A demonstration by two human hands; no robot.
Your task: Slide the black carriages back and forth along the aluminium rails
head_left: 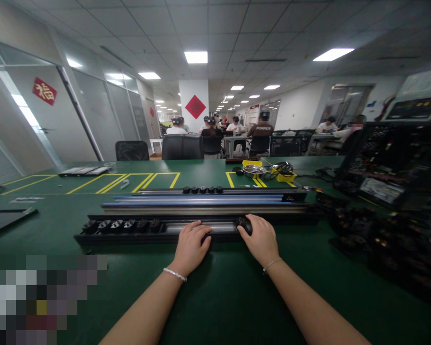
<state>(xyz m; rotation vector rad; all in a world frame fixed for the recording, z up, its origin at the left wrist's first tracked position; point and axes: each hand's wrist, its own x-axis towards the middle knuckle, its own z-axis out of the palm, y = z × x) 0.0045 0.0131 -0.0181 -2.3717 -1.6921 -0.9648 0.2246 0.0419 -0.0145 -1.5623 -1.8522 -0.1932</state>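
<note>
Where the green tabletop (222,292) begins at the left, a dark flat panel (7,224) lies well apart from the work, seemingly so that the middle is kept for the long pieces. Further right, yellow tape lines (175,180) mark off areas, probably to give things fixed places. Next comes the left end of a long black holder (120,238), which lies crosswise before the person, within easy reach of both arms. A row of black round parts (117,225) sits side by side in its channel, perhaps to keep them in order and from rolling. Over the pale middle stretch, the left hand (193,243) rests with bent fingers, likely steadying the holder; whether it pinches anything I cannot tell. Behind it, a blue-edged rail (201,199) lies parallel. To the right, the right hand (263,239) grasps a single black part (243,224) between thumb and fingers at the channel, a grip that seems suited to guiding it. Beyond stands a metal bowl (254,170), and a dark heap of parts (384,249) spreads at the far right.
</note>
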